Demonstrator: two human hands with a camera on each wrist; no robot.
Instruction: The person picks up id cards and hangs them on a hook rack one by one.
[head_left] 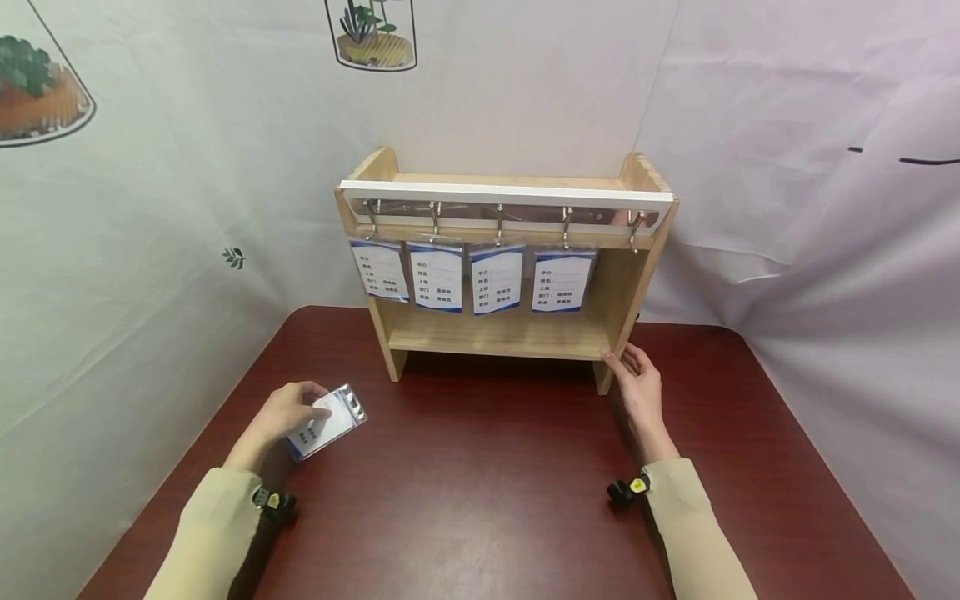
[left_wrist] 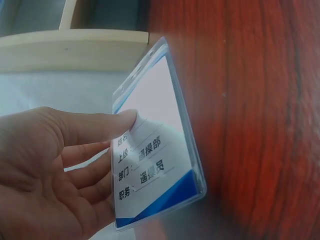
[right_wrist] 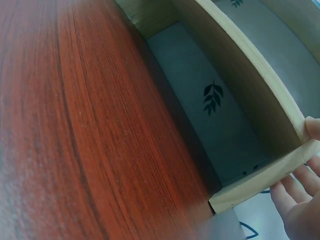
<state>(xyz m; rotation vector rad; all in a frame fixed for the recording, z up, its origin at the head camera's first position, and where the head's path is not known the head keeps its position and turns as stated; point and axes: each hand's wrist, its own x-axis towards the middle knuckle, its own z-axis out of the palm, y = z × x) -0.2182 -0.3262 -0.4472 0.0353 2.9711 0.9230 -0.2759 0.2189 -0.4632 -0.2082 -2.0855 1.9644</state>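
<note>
My left hand (head_left: 288, 408) pinches a badge in a clear plastic sleeve (head_left: 330, 421), thumb on its printed face and fingers behind, above the left part of the table. In the left wrist view the badge (left_wrist: 155, 150) shows its blue corner and slotted top edge. At the right, my right hand (head_left: 640, 387) grips the lower right side of a wooden rack (head_left: 502, 340), thumb at the shelf's front and fingers outside the side panel. Several similar badges (head_left: 497, 279) hang from the rack's metal hooks (head_left: 500, 221); the rightmost hook (head_left: 634, 229) carries none.
The rack stands at the back of the dark red table (head_left: 465, 492). A white cloth wall (head_left: 517, 92) with printed plants rises behind and at both sides. Each wrist wears a small black camera (head_left: 277, 506).
</note>
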